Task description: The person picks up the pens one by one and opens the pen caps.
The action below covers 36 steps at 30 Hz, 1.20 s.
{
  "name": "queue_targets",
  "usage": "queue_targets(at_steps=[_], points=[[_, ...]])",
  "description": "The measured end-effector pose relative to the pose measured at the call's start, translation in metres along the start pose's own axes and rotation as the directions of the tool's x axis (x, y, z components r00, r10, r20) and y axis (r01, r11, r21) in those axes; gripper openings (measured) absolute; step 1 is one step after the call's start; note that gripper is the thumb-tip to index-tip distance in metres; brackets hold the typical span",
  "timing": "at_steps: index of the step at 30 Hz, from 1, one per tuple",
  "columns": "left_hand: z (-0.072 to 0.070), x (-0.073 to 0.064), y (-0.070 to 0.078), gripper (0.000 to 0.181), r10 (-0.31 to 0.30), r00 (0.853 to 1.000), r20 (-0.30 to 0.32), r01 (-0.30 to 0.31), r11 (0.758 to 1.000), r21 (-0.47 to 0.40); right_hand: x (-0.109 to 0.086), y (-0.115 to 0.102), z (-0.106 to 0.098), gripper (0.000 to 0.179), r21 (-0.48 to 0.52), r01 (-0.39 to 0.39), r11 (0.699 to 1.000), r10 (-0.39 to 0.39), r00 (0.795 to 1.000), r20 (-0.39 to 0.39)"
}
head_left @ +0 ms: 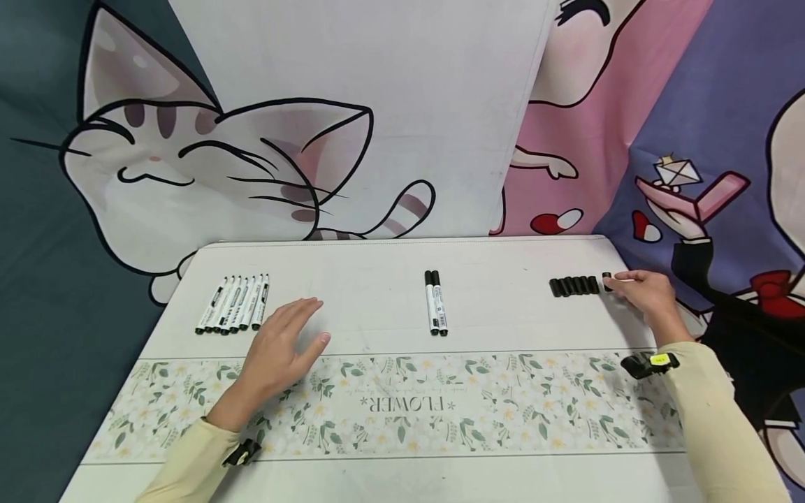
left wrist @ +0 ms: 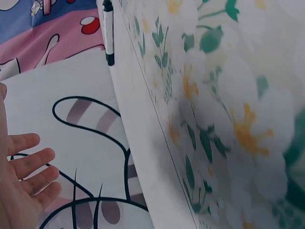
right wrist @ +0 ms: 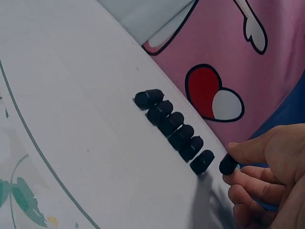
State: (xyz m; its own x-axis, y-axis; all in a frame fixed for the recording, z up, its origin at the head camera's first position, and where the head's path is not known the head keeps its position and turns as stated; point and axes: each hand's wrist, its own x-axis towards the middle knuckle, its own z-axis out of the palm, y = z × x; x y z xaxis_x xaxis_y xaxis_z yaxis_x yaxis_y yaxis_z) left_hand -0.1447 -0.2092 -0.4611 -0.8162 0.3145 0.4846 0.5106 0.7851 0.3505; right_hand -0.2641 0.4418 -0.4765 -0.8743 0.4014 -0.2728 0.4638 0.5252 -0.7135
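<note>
My right hand [head_left: 648, 297] pinches a black marker cap [right wrist: 228, 165] between thumb and fingers, just right of a row of several black caps [head_left: 574, 286] at the table's right end. In the right wrist view the row of caps [right wrist: 176, 126] lies side by side. My left hand [head_left: 279, 349] is held over the table with its fingers extended, thumb apart, and nothing in it. Nearest to it lie several uncapped white markers [head_left: 233, 304] in a row at the left. In the left wrist view, part of the left hand [left wrist: 31, 171] shows palm and fingers.
Two capped markers [head_left: 437, 302] lie side by side mid-table. The white table [head_left: 503, 314] carries a flowered band [head_left: 409, 405] with printed lettering. Behind its far edge hangs a cloth [head_left: 402, 105] with cartoon drawings. Dark wrist straps sit on both sleeves.
</note>
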Motion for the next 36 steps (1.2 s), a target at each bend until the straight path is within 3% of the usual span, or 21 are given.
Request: queue_targets(at_steps=[12,16,23,27,32,36], points=[[0.014,0.008,0.011,0.053,0.008,0.998,0.061,-0.007,1.0,-0.021,0.007,0.008,0.006,0.056,-0.077,-0.034,0.996,0.033,0.999,-0.014],[0.015,0.011,0.012,0.054,0.011,0.998,0.058,-0.011,1.0,-0.012,0.008,0.01,0.005,0.058,-0.059,-0.048,0.997,0.047,0.999,-0.013],[0.018,0.018,0.009,0.052,0.01,0.999,0.051,-0.01,1.0,-0.013,0.006,0.007,0.002,0.055,0.029,-0.016,0.999,0.016,1.0,0.016],[0.022,0.024,0.01,0.051,-0.026,0.997,0.077,0.028,0.999,-0.034,-0.004,0.0,-0.001,0.058,-0.03,0.006,1.0,-0.006,1.0,0.007],[0.027,0.035,0.015,0.052,-0.089,0.988,0.127,0.097,0.994,-0.055,-0.025,-0.014,0.001,0.063,-0.102,0.099,0.99,-0.101,0.995,-0.013],[0.034,0.045,0.021,0.054,-0.133,0.977,0.169,0.148,0.985,-0.083,-0.047,-0.025,0.008,0.061,-0.098,0.228,0.969,-0.229,0.973,-0.006]])
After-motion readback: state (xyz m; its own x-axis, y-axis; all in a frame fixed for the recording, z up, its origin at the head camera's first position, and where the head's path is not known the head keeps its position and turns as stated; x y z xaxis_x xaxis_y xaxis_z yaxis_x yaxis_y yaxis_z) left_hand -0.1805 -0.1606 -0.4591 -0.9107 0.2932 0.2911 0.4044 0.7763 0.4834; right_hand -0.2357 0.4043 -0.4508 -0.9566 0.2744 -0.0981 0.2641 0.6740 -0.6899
